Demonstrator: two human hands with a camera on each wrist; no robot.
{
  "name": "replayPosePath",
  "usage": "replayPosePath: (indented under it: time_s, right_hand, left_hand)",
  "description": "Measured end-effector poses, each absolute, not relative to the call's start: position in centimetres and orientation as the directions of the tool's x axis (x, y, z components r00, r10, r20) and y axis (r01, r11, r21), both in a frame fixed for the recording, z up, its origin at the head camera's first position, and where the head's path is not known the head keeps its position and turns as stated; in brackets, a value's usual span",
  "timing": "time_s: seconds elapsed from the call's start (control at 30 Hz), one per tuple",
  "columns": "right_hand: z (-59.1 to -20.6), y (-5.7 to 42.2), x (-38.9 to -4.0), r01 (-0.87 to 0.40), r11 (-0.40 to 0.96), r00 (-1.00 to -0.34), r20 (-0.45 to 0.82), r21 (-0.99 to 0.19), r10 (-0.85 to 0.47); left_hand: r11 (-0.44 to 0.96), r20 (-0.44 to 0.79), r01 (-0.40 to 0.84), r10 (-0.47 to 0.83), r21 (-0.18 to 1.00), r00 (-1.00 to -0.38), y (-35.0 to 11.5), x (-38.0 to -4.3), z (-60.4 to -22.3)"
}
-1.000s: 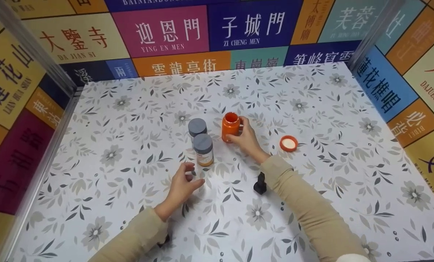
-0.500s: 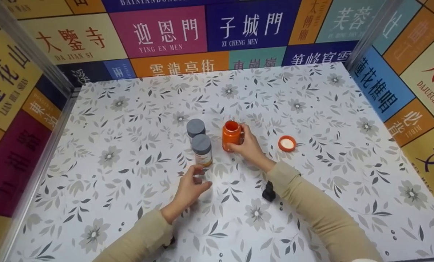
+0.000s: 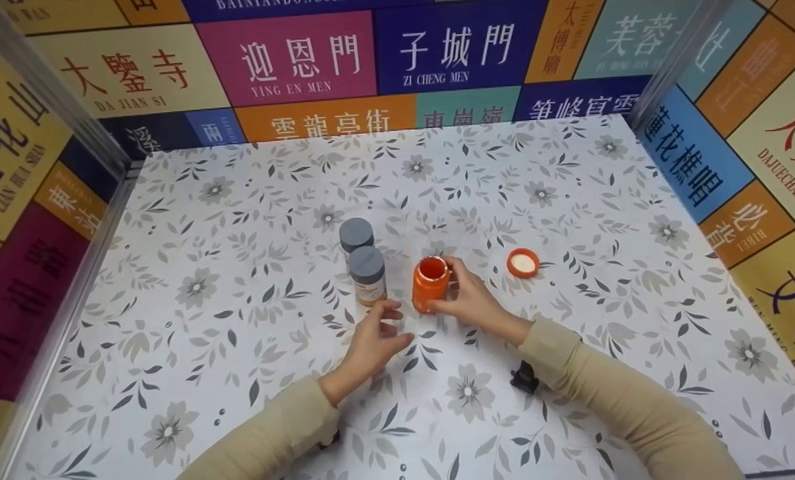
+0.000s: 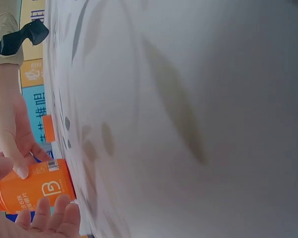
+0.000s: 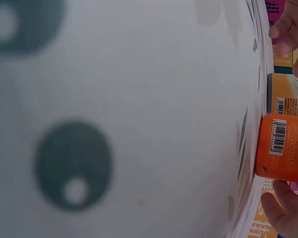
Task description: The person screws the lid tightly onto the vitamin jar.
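Right grip (image 3: 475,303) curls round the orange bottle (image 3: 428,293); near it, left grip (image 3: 370,347) gapes empty.

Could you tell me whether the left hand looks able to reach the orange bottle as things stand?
Probably yes: the left hand seems free, and in the head view nothing stands between it and the orange bottle, which the right hand holds.

Orange bottle (image 3: 429,293), orange cap (image 3: 523,264), grey lids (image 3: 367,263), grey-flowered white tabletop (image 3: 484,183), beige sleeves (image 3: 597,373), multicoloured wall panels (image 3: 284,57)
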State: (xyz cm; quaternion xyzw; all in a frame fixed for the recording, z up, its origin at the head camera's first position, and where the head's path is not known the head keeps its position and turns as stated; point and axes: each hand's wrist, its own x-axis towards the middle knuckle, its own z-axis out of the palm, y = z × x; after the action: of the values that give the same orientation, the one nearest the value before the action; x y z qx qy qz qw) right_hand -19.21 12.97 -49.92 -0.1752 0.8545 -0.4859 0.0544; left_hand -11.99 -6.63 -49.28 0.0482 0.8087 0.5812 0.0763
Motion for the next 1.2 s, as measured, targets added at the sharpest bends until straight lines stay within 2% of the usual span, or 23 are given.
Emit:
replayPosePath:
  time_s: [0.23, 0.4, 0.57, 0.73, 0.93, 1.2]
  right_hand:
    - [-50.1, 13.4, -19.0, -0.265, 0.475, -0.927, 0.085, -0.839, -0.366]
    - [-49.4, 13.9, -19.1, -0.259, 0.491, -0.908, 0.036, -0.832, -0.418]
    - [-47.8, 16.5, -20.1, -0.338, 0.599, -0.882, 0.023, -0.726, -0.47]
    - [-47.1, 19.8, -21.9, -0.379, 0.696, -0.908, 0.1, -0.609, -0.407]
    - [-47.2, 22.7, -23.2, -0.327, 0.732, -0.933, 0.078, -0.597, -0.352]
    - [-48.1, 24.9, -23.5, -0.188, 0.818, -0.962, -0.067, -0.543, -0.265]
  left_hand:
    - [0.319, -0.088, -0.032, 0.163, 0.947, -0.983, -5.1, -12.4, -49.2]
    - [0.343, -0.094, -0.043, 0.136, 0.938, -0.986, -4.3, -12.8, -49.2]
    - [0.318, -0.005, 0.04, 0.137, 0.947, -0.991, -3.7, -13.6, -49.1]
    - [0.324, 0.012, 0.058, 0.144, 0.944, -0.989, -3.2, -14.5, -49.2]
    - [0.344, -0.028, 0.014, 0.114, 0.939, -0.993, -2.6, -15.6, -49.4]
    - [0.386, 0.044, 0.081, 0.104, 0.919, -0.994, -2.4, -16.3, -49.7]
